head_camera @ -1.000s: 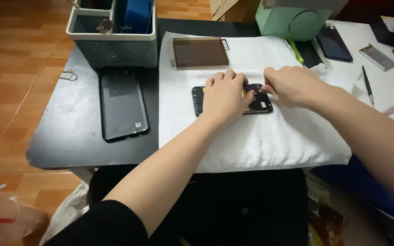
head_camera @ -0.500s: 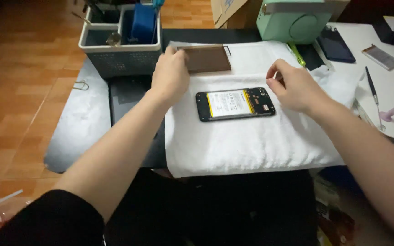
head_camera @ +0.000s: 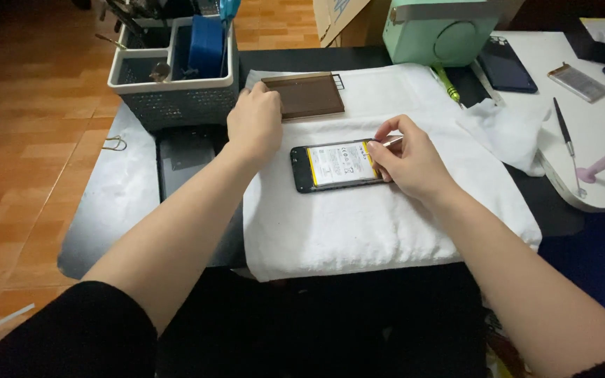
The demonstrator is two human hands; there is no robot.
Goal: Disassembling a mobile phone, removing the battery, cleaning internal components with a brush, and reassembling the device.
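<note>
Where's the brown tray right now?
In the head view, the brown tray lies at the far edge of the white towel, just right of the grey basket, with the left hand at its near-left corner.

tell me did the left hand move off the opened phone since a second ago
Yes. The left hand went from pressing on the opened phone to up and left of it, now at the brown tray on the white towel.

Bare left hand point(head_camera: 255, 124) and right hand point(head_camera: 409, 159), forearms uncovered; black sleeve point(head_camera: 64, 332) pushed above the elbow.
</note>
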